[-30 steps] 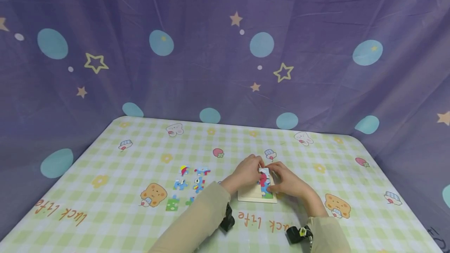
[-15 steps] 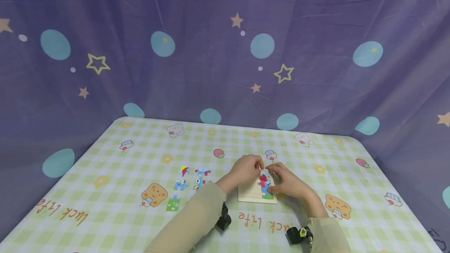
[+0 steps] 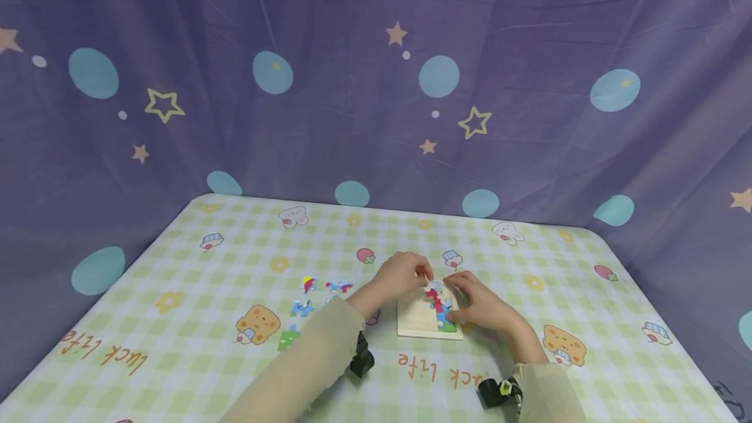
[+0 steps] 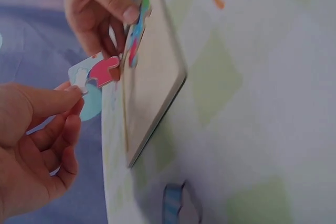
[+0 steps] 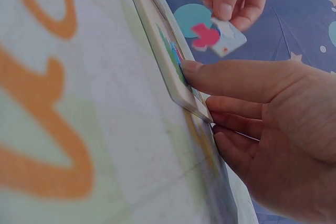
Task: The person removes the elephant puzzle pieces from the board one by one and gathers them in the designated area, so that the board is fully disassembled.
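Note:
My left hand pinches a jigsaw piece between thumb and fingers. The piece is pale blue and white with a red part, and it is tilted above the far end of the wooden puzzle board. Along the board's right side lie fitted pieces in blue, red and green; its left part shows bare wood. My right hand grips the board's right side, with the thumb pressing on the fitted pieces and the other fingers at the outer edge.
Left of the board, loose jigsaw pieces lie on the checked tablecloth: a yellow-red one, a blue-red one, a blue one and a green one. My left sleeve covers others. A purple curtain hangs behind.
The left hand has shifted a little left and up from the board's far right corner, taking the red-and-white jigsaw piece along, now turned. The right hand has stayed in place.

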